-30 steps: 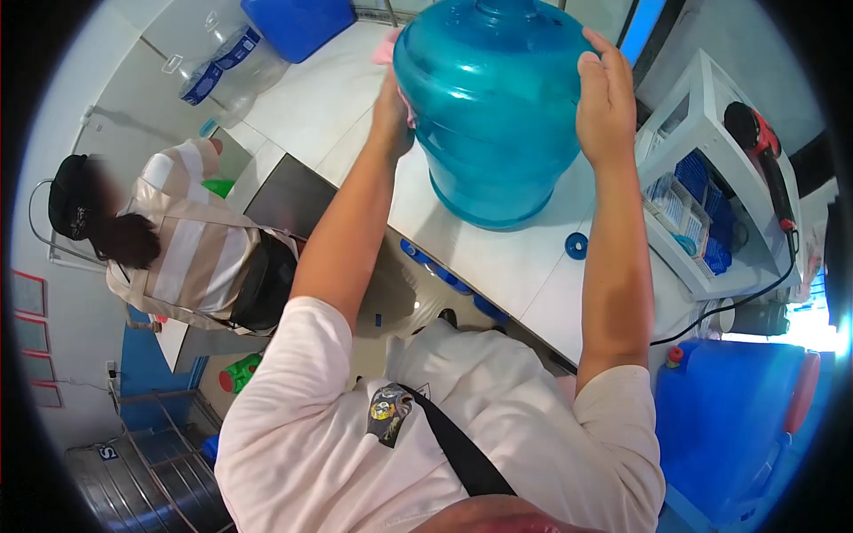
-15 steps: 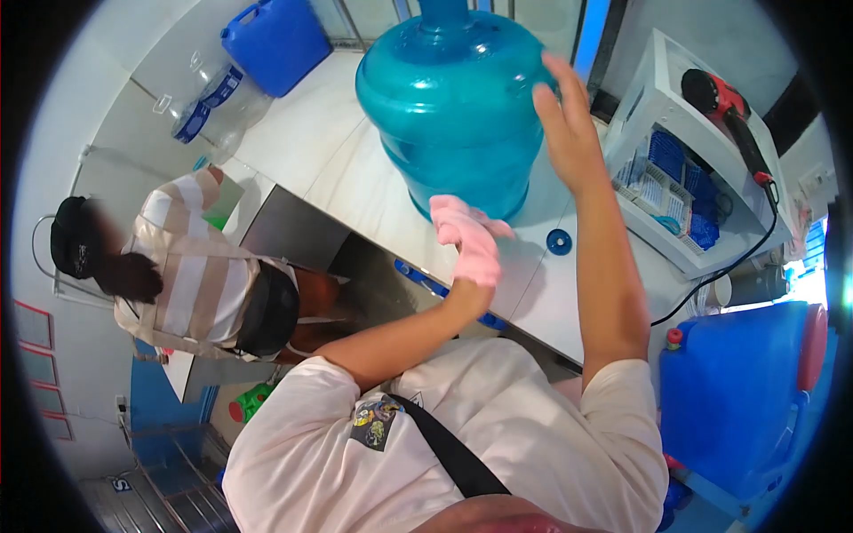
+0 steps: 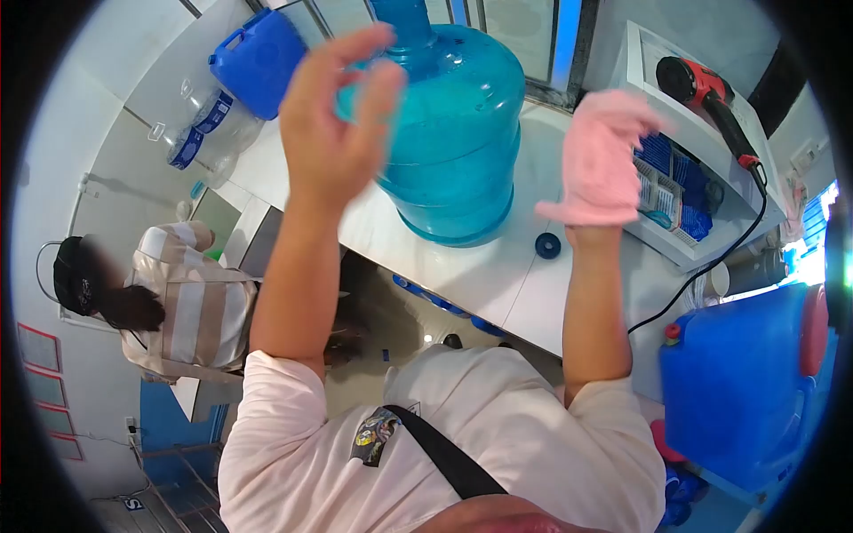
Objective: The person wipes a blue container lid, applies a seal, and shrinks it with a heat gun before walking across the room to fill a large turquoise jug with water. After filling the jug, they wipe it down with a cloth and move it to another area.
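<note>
A large translucent blue water jug [image 3: 453, 151] stands upright on the white tiled counter, its neck at the top of the view. My left hand [image 3: 338, 124] is open and bare at the jug's left shoulder, thumb and fingers apart and somewhat blurred. A pink cloth [image 3: 606, 164] covers my right hand, which holds it away from the jug on the right side; the fingers are hidden beneath the cloth. On the counter between the jug and my right forearm lies a small dark blue round cap [image 3: 547, 245].
At right, a white shelf unit [image 3: 635, 62] carries a red-and-black heat gun [image 3: 697, 87] with a trailing cord. A blue container [image 3: 737, 382] stands below it. Clear bottles [image 3: 200, 133] and a blue jerrycan [image 3: 262, 62] are at back left. Another person [image 3: 191, 284] works at left.
The pink cloth has passed from my left hand to my right. My left hand has risen to the jug's left shoulder; my right has moved away from its right side.
</note>
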`<state>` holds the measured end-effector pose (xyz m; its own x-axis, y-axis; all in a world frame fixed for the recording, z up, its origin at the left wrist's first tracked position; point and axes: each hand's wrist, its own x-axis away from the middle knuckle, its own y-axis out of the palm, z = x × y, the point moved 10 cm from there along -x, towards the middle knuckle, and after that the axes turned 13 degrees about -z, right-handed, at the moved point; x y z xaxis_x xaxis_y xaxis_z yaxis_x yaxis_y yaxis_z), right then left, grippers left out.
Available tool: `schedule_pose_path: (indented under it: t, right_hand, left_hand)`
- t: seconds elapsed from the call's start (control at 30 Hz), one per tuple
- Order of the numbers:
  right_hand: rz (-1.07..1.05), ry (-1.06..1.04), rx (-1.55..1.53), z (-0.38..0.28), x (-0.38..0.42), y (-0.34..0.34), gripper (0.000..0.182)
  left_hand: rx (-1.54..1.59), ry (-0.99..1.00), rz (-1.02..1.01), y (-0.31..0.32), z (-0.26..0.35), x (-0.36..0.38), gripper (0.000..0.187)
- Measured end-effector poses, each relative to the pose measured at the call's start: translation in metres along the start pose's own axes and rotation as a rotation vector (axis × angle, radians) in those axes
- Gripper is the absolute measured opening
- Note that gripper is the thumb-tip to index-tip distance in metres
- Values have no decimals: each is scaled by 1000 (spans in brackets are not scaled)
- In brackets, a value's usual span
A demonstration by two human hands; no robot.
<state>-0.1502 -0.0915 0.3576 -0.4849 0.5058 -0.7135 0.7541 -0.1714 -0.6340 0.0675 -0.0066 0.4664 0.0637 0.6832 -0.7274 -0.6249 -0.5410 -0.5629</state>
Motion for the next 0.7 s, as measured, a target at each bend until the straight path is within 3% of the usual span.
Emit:
schedule_pose_path:
  t: [0.03, 0.13, 0.2, 0.23, 0.3, 0.4, 0.43, 0.5, 0.53, 0.57, 0.63, 0.67, 0.7]
  right_hand:
    - [-21, -62, 163, 2, -2, 9, 57]
    - [78, -11, 180, -70, -36, 45, 52]
    - [172, 8, 105, -71, -49, 55, 48]
    - [176, 10, 107, -60, -58, 57, 48]
    - [175, -22, -23, -25, -76, 58, 47]
    - [-478, 53, -804, 27, -153, 98, 45]
    - [-475, 57, -805, 33, -171, 97, 45]
    - [-844, 157, -928, 34, -187, 134, 44]
    - [-839, 158, -928, 64, -200, 162, 44]
    - [-788, -86, -1112, 84, -210, 194, 44]
    - [-716, -301, -1372, 86, -191, 194, 46]
    - [-709, -264, -1461, 74, -158, 185, 46]
    - [-582, 102, -1762, 102, -116, 214, 50]
  left_hand:
    - [111, -116, 154, -13, -43, -3, 39]
    - [112, -204, 242, -7, -114, -5, 48]
    - [270, -522, -49, 29, -157, 0, 55]
    - [270, -518, -51, 31, -161, -1, 55]
    - [-65, -358, -141, 27, -145, -5, 58]
    - [-51, -407, -129, 28, -136, -3, 57]
    - [-50, -406, -134, 29, -134, -2, 57]
    - [-24, -423, -114, 29, -134, -2, 56]
    - [-24, -419, -117, 29, -134, -3, 56]
    - [-4, -431, -109, 29, -137, -2, 53]
    - [18, -442, -116, 30, -139, -1, 51]
    - [45, -446, -94, 30, -139, 0, 52]
    - [73, -452, -69, 29, -140, 1, 52]
